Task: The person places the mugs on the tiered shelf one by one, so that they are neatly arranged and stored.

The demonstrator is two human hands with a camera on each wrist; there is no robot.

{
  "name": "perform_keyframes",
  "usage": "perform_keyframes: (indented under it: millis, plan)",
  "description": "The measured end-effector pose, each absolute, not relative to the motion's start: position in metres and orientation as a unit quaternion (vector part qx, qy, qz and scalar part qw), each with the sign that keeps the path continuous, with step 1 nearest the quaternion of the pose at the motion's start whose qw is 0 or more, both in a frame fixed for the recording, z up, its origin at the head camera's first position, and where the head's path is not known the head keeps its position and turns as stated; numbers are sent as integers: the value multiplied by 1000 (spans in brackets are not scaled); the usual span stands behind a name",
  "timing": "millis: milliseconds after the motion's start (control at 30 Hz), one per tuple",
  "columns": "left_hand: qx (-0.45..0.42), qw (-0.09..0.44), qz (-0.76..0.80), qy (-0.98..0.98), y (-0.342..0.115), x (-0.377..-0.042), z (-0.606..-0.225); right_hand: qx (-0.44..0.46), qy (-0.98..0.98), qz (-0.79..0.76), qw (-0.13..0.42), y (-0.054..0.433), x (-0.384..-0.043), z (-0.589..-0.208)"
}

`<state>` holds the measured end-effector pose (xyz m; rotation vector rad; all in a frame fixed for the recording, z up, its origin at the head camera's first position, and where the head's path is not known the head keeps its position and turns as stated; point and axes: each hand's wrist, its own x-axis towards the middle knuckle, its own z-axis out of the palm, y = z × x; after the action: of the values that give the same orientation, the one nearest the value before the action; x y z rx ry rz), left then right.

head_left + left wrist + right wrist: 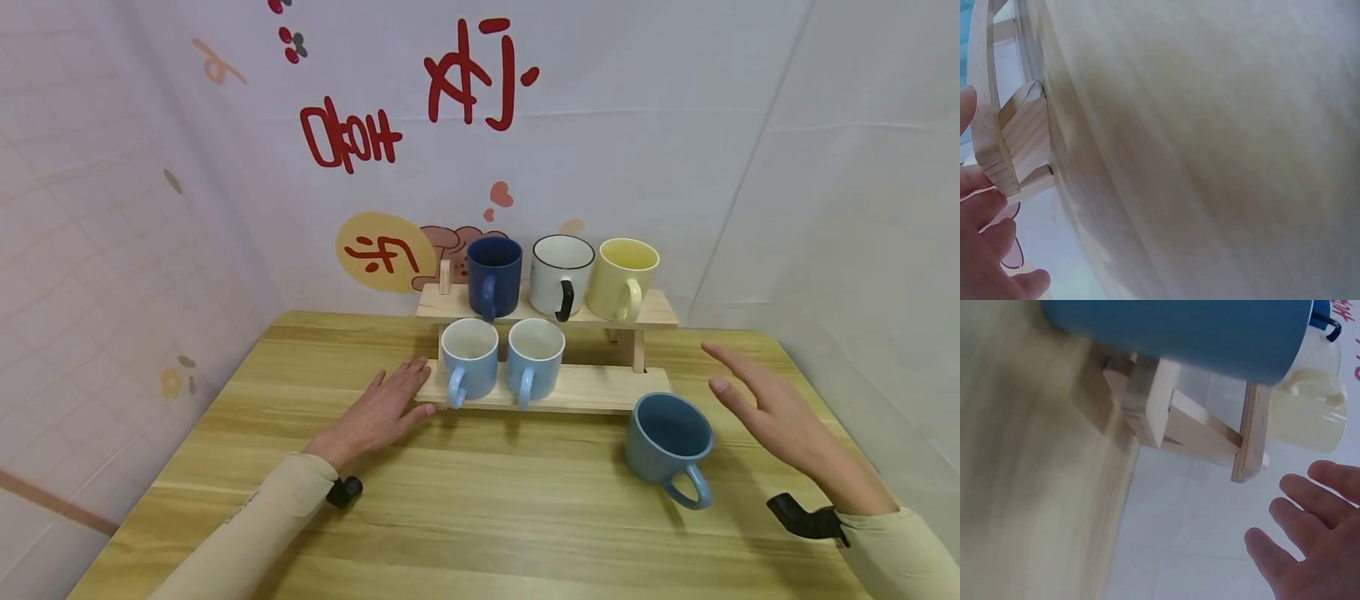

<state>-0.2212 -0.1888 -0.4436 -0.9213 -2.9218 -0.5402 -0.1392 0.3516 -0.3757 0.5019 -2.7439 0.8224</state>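
Observation:
My left hand (386,408) rests at the left end of the two-tier wooden rack (600,387). Its fingers touch the end of the lower shelf, with the thumb near the front corner; the left wrist view shows fingertips at the plank (991,144). To the right, my right hand (776,408) hovers with fingers spread and holds nothing. Just left of it, a grey-blue mug (660,458) is by the shelf's right front corner, handle toward me. In the right wrist view this mug (1197,331) is close, and the hand (1316,544) is apart from it.
Two light blue mugs (470,367) (534,367) stand on the lower shelf's left half. The upper shelf holds a navy mug (495,271), a white black-rimmed mug (558,279) and a yellow mug (618,283). Behind the wooden table (480,517) hangs a printed white cloth (637,125).

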Motion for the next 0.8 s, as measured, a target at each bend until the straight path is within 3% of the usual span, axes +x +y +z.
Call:
perform_keyframes:
  millis: [300, 633, 800]
  plan:
    - [-290, 21, -183, -939, -189, -223, -441, 144, -944, 281, 99, 358, -106, -387]
    - [-292, 21, -174, -940, -190, -226, -439, 122, -945, 302, 25, 363, -83, -406]
    - [-293, 9, -172, -941, -190, -225, -441, 110, -930, 347, -42, 359, -74, -415]
